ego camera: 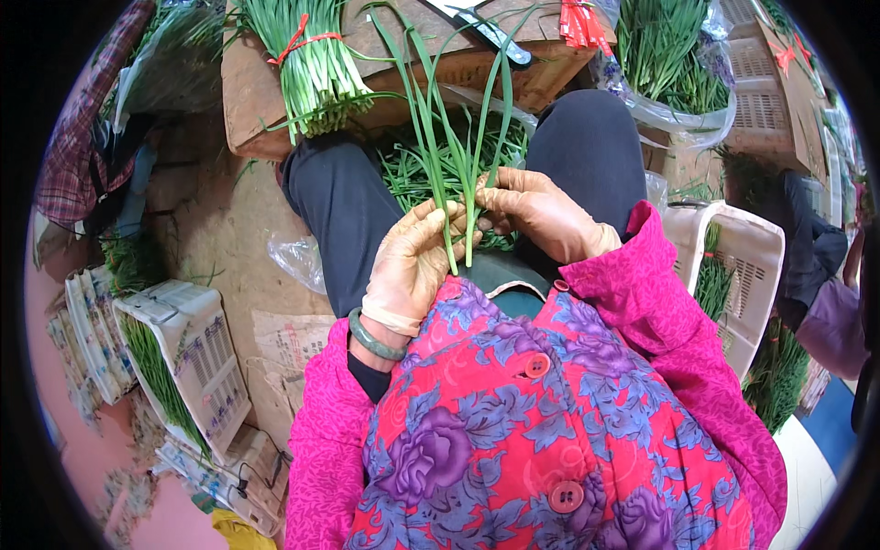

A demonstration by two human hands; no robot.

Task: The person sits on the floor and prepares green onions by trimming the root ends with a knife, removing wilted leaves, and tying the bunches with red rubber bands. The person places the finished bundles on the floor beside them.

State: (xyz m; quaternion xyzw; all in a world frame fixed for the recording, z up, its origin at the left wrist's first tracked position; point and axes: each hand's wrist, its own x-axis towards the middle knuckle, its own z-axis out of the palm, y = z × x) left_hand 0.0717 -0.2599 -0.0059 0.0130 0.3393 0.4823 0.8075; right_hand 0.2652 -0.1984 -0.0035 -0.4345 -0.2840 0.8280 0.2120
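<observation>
Several long green leafy stalks, seemingly garlic chives (440,158), stand fanned out between my hands above my lap. My left hand (416,258), in a thin yellowish glove, pinches the pale stem of one group. My right hand (540,210), gloved alike, holds the other stems near their lower part. Loose green leaves (416,168) lie in a heap between my knees. Beyond them, on a wooden block table (254,103), rests a chive bundle (316,69) tied with a red band. A knife or similar blade with a dark handle (505,45) lies at the table's edge, near red ties (581,24).
White plastic crates (206,371) with greens stand at the left, and another crate (749,275) is by my right side. A plastic-lined pile of greens (670,62) lies upper right. One person in a plaid sleeve (82,158) is at the left; another person (832,309) is at the right.
</observation>
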